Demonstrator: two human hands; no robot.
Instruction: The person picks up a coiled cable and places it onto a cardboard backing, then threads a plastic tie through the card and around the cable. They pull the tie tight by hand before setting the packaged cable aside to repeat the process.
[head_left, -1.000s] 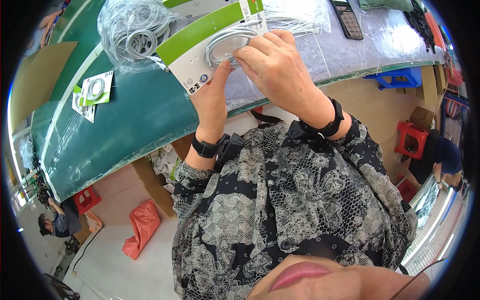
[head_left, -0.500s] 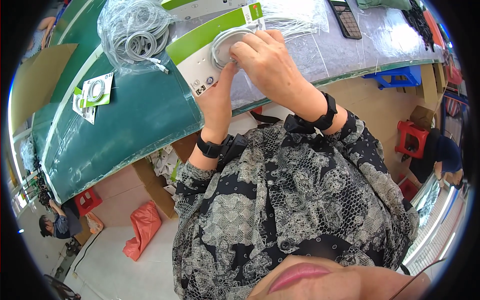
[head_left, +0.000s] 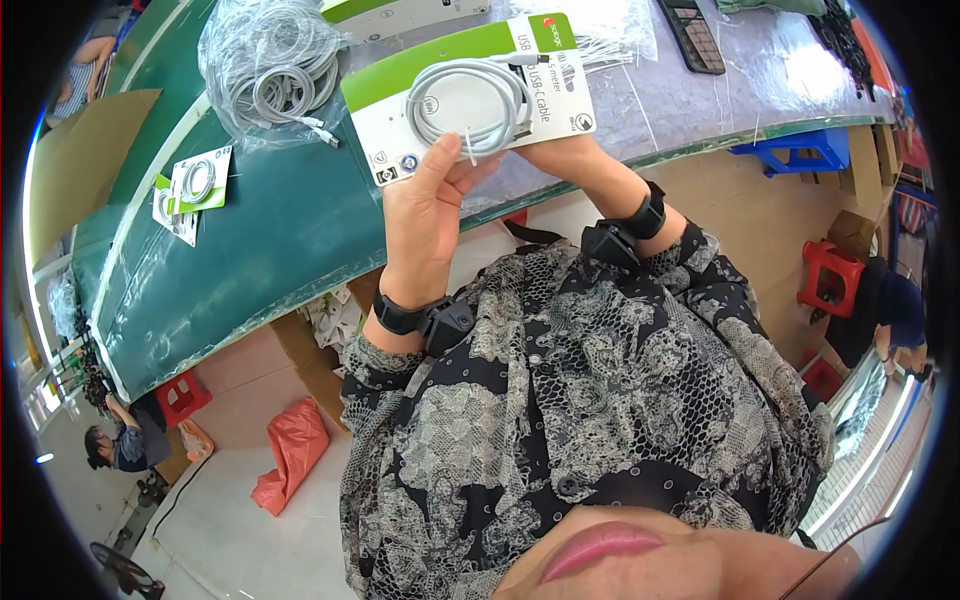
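A white and green backing card [head_left: 375, 92] is held up over the near edge of the table. On its face lies a coiled pale grey cable [head_left: 522, 105], with a small white tie at the bottom of the coil. My left hand [head_left: 422, 220] pinches the card's lower edge, thumb in front against the coil near the tie. Behind the lower right of the card is my right hand [head_left: 562, 158]; its fingers are hidden there, so its grip does not show.
Left on the green table [head_left: 270, 215] are a clear bag of coiled cables [head_left: 265, 75] and carded cables [head_left: 200, 185]. White ties [head_left: 610, 45] and a phone [head_left: 692, 40] lie at the far right. A blue stool [head_left: 795, 152] stands beyond the table's right edge.
The card has turned clockwise and flatter, showing its full face. My right hand has left the coil's front and gone behind the card. My left thumb now presses near the tie.
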